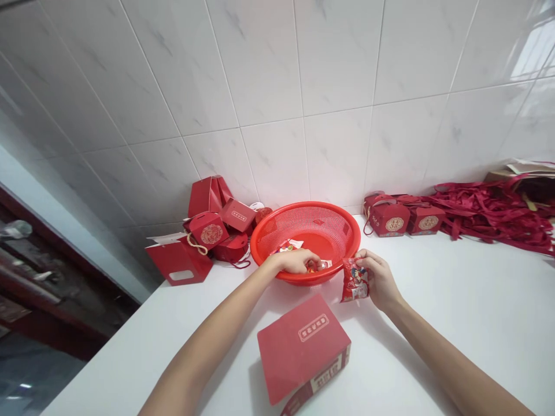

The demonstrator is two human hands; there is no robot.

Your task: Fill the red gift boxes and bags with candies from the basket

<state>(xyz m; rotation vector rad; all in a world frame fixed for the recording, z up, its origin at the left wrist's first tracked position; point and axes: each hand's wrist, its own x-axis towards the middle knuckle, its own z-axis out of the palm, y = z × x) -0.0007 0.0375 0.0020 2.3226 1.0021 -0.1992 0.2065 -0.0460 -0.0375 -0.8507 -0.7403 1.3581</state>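
My left hand (300, 261) reaches over the near rim of a red plastic basket (318, 209). Its fingers curl down among small wrapped sweets (325, 264); what they hold, if anything, is hidden. My right hand (378, 277) pinches the top corner of a red snack packet (355, 281) with a cartoon figure on it. This packet hangs upright just outside the basket's right front side. In front of the basket, nearest to me, stands a red cardboard gift box (303, 349) with a gold-framed label on top. More packets (289, 246) lie at the basket's left inside.
Red gift boxes and bags (210, 231) are heaped left of the basket. Small red boxes (389, 218) and a pile of dark red ribbons (494, 214) line the tiled wall (273, 156) on the right. The white table (451, 300) ends at the left.
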